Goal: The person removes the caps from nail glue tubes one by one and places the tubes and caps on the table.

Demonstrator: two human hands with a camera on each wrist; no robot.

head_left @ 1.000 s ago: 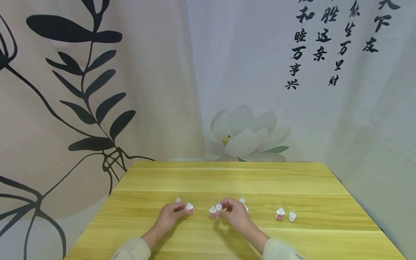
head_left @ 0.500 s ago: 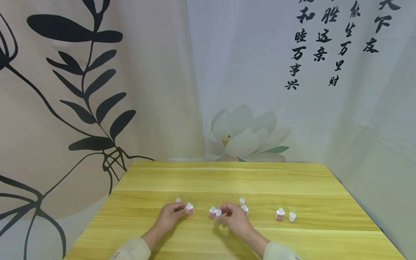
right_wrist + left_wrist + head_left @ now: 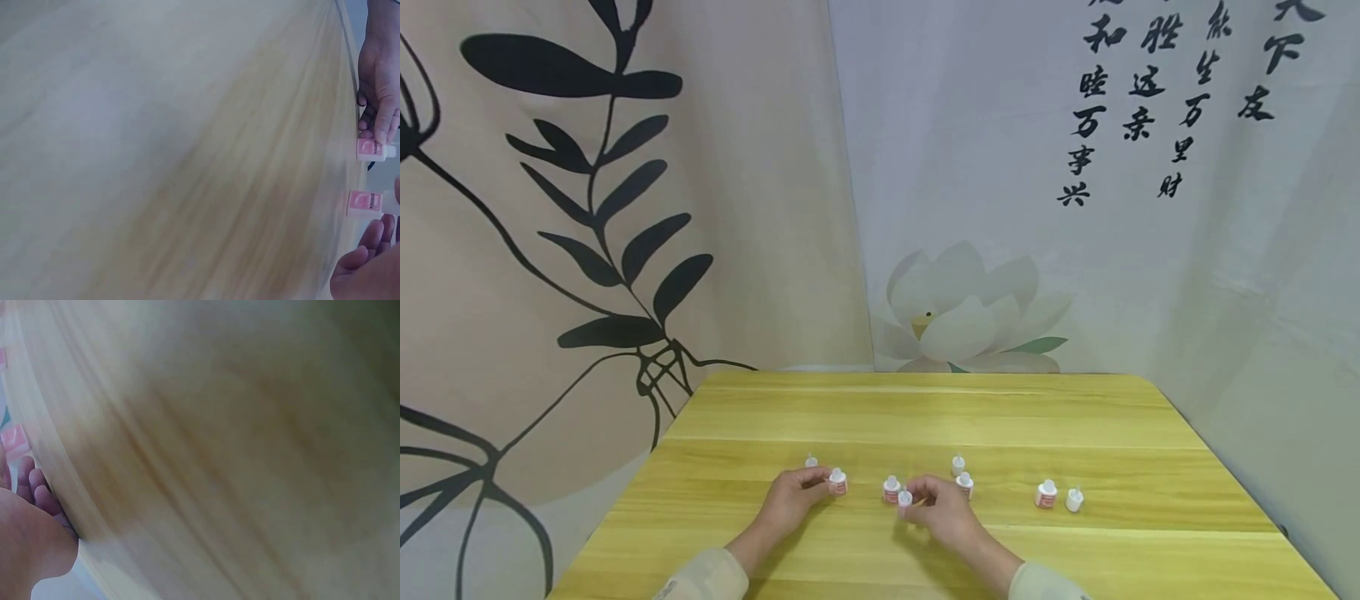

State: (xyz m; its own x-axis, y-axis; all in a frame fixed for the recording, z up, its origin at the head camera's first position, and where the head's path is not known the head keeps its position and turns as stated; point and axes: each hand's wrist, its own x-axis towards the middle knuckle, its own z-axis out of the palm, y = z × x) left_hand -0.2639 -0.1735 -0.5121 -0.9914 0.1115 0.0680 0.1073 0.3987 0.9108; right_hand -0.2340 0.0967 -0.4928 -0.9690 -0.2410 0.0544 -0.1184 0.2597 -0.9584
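In the head view my left hand (image 3: 792, 498) pinches a small white bottle with a pink label (image 3: 838, 482) between thumb and forefinger; the bottle stands on the table. My right hand (image 3: 946, 507) holds a small white cap with a thin tip (image 3: 905, 498) in its fingertips. That cap is just right of and in front of a second pink-labelled bottle (image 3: 891, 490). The right wrist view shows the left hand (image 3: 379, 81) at a bottle (image 3: 370, 150) and the right hand (image 3: 365, 265) beside another bottle (image 3: 365, 203). In the left wrist view only part of the left hand (image 3: 37, 531) shows.
Behind the left hand stands a white cap (image 3: 811, 462), partly hidden. Beyond the right hand are another cap (image 3: 958, 465) and a bottle (image 3: 965, 483). Farther right, a bottle (image 3: 1047, 494) and a cap (image 3: 1075, 500) stand on the wooden table (image 3: 925, 417). A printed curtain hangs behind.
My right hand has lowered slightly toward me with the cap, from beside the top of the middle bottle to low in front of it. My left hand has not moved.
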